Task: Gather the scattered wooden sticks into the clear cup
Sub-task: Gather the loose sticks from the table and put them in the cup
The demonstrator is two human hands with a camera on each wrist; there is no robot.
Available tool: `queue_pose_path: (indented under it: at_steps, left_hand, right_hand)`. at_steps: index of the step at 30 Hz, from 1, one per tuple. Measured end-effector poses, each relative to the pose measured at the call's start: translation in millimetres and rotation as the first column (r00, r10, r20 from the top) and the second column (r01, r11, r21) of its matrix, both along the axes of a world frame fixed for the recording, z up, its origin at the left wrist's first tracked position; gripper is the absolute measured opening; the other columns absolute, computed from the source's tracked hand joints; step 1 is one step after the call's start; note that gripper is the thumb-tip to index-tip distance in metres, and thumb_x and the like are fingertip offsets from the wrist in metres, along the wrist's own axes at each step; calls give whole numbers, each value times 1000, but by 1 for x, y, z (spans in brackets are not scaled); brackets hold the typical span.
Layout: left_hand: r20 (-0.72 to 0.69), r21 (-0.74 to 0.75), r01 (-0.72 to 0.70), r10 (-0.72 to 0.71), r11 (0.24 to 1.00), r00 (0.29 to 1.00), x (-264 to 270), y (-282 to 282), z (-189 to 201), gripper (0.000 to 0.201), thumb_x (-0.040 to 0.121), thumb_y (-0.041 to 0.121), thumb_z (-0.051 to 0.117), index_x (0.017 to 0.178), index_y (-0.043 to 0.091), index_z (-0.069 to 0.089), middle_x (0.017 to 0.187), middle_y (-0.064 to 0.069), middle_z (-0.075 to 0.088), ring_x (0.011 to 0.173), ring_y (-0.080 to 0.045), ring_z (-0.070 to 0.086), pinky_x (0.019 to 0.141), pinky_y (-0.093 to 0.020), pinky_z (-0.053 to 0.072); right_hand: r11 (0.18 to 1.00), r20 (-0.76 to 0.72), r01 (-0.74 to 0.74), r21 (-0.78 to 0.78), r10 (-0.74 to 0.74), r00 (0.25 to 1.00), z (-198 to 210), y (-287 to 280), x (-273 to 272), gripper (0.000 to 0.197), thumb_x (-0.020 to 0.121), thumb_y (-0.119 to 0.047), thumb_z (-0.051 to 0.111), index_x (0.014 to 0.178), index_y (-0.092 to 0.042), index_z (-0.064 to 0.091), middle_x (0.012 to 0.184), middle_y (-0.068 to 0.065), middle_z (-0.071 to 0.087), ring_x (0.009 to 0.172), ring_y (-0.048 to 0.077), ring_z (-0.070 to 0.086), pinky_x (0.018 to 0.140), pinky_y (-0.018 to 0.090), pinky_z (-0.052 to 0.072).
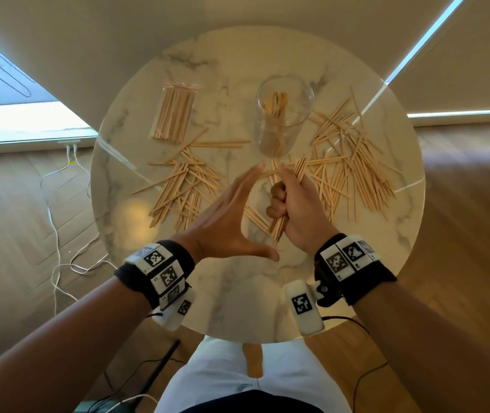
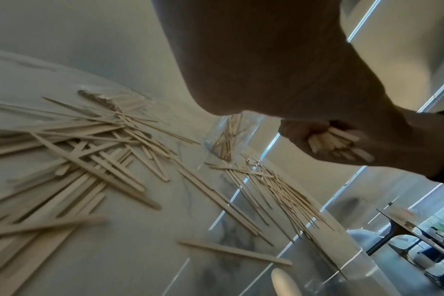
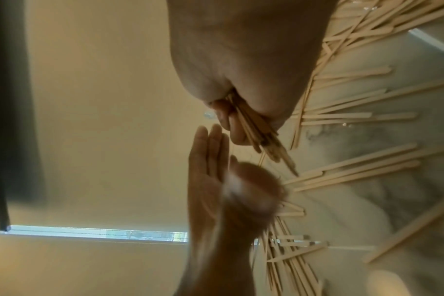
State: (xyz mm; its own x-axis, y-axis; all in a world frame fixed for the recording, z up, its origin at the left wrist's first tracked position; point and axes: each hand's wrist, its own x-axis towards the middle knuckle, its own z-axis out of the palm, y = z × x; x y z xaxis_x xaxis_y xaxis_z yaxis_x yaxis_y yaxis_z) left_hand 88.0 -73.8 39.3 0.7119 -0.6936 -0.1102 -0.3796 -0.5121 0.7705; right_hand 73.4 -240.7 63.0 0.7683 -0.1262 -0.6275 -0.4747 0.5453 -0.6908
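Note:
A clear cup (image 1: 282, 111) stands at the back middle of the round marble table (image 1: 237, 293), with several wooden sticks inside; the left wrist view shows the cup (image 2: 228, 138) too. Loose sticks lie in two heaps, one on the left (image 1: 184, 186) and one on the right (image 1: 354, 162). My right hand (image 1: 291, 201) grips a bundle of sticks (image 1: 299, 169) in its fist, just in front of the cup. That same bundle (image 3: 261, 130) pokes out of the fist in the right wrist view. My left hand (image 1: 232, 216) is beside it, fingers straight, thumb spread, holding nothing.
A clear packet of sticks (image 1: 173, 113) lies at the back left of the table. White cables (image 1: 59, 234) trail over the wooden floor on the left. A bare stretch of marble lies near the front edge, by my wrists.

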Motion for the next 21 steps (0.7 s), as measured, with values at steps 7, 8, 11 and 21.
queue_pose_path:
  at_steps: [7, 8, 11, 21]
  left_hand:
    - [119, 27, 42, -45, 999, 992, -4, 1, -6, 139, 64, 78, 77, 163, 13, 3, 170, -7, 14, 156, -22, 17, 125, -49, 26]
    - [156, 8, 59, -60, 998, 986, -4, 2, -6, 137, 65, 77, 76, 162, 10, 6, 169, -9, 17, 156, -20, 15, 126, -45, 23]
    - [248, -25, 81, -73, 996, 966, -4, 4, -8, 133, 67, 76, 74, 160, 4, 11, 167, -13, 22, 153, -9, 12, 128, -28, 11]
    - [-29, -159, -61, 57, 985, 998, 8, -1, -1, 58, 109, 45, 32, 157, 14, 34, 161, -4, 38, 149, -8, 34, 123, -38, 32]
  right_hand:
    - [995, -33, 64, 82, -62, 998, -3, 8, -4, 29, 107, -27, 53, 82, -14, 57, 59, 0, 35, 42, 9, 31, 41, 23, 31]
    - [994, -53, 61, 89, -57, 997, -4, 8, -5, 26, 107, -27, 53, 87, -12, 59, 59, -1, 35, 43, 9, 31, 41, 23, 31]
    - [993, -91, 7, 115, 3, 996, -7, 12, -12, 21, 108, -30, 52, 112, -11, 60, 62, 0, 32, 46, 10, 29, 42, 24, 32]
    - [791, -40, -567, -231, 574, 818, -11, 11, -40, 28, 107, -38, 49, 102, -10, 50, 64, 0, 39, 47, 12, 33, 47, 27, 36]
